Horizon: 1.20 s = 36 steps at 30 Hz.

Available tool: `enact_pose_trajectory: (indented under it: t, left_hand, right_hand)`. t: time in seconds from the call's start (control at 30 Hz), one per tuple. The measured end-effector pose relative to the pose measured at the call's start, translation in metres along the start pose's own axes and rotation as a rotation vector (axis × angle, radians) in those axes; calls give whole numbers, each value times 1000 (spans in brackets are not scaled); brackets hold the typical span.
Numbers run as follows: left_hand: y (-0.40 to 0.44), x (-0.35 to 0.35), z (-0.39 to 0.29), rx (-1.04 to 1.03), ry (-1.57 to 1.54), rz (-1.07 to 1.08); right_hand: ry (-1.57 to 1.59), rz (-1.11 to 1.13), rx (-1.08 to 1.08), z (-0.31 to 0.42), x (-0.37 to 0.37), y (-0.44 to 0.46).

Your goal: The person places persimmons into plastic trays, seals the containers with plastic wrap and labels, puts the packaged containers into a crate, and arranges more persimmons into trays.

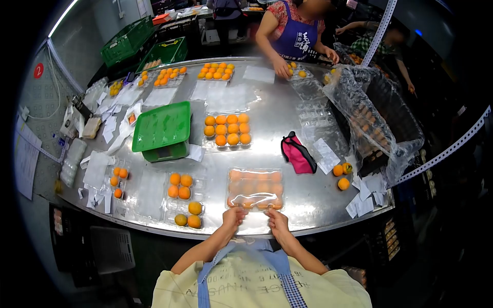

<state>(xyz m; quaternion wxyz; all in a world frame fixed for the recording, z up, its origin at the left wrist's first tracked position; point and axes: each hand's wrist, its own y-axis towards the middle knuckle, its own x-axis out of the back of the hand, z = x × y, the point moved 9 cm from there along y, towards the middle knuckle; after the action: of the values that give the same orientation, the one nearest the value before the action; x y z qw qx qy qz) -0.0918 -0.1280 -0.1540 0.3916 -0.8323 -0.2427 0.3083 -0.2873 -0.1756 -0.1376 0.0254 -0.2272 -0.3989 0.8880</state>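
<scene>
A clear plastic clamshell box (255, 189) full of orange fruit lies at the near edge of the metal table, its lid down and shining. My left hand (234, 217) pinches the box's near left corner. At the near right corner, my right hand (278, 222) has its fingers closed on the rim. To the left sits an open clear tray (199, 180) with several orange fruits, some of them greenish. Beyond the box stands another open tray filled with orange fruits (232, 128).
A green lidded crate (162, 128) stands left of centre. A pink and black cloth item (298, 154) and loose fruits (343, 183) lie to the right, near a plastic-lined black crate (377, 120). Across the table, a person in a purple apron (298, 33) handles another tray.
</scene>
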Motion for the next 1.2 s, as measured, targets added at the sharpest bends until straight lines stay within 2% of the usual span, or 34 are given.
enact_pose_trajectory:
  t: [0.2,0.3,0.4,0.43,0.53,0.57,0.73,0.83,1.03,1.1,1.2]
  left_hand:
    - [6,2,5,34,2,30]
    - [-5,0,3,136,48,97]
    - [-26,1,-14,108,79,144]
    - [-30,10,-27,18,136,79]
    - [-41,32,-69,-292,339,-149]
    - [-26,41,-79,-427,506,-148]
    - [9,31,-105,-471,701,-99]
    - [19,26,-114,-512,645,-65]
    - [22,27,-109,-374,745,32]
    - [20,34,-98,-271,832,58]
    - [-2,37,-74,-157,801,149]
  right_hand:
    - [9,-4,-18,-4,5,6]
    - [-71,135,-43,-1,4,8]
    - [-240,174,-93,21,15,-5]
    - [-358,172,-43,34,24,-6]
    - [-447,25,139,72,46,-4]
    - [-445,-19,200,82,50,-2]
    - [-672,66,353,99,24,40]
    - [-760,85,360,106,7,55]
    - [-929,151,230,107,10,55]
    - [-1030,189,207,105,17,53]
    - [-979,247,138,98,16,29]
